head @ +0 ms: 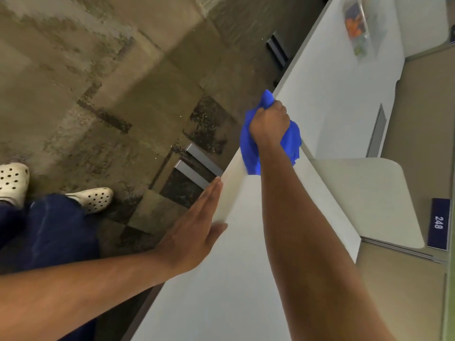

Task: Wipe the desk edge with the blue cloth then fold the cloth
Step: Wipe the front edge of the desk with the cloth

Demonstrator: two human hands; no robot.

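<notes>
Right hand (269, 121) fisted on bunched blue cloth (248, 148) at desk edge (231, 183), its length along the edge; left hand (194, 225) flat, open, nearer along edge

Item count around the white desk (327, 99).

One blue cloth (290, 141) on the desk's near edge; two hands, the right hand (269, 121) on the cloth, the left hand (194, 225) against the same edge nearer the viewer; two white perforated shoes (94, 199) (13, 180) on the floor left of the desk; one numbered plate (438, 223) right of it; one clear bag (358, 28) at its far end.
</notes>
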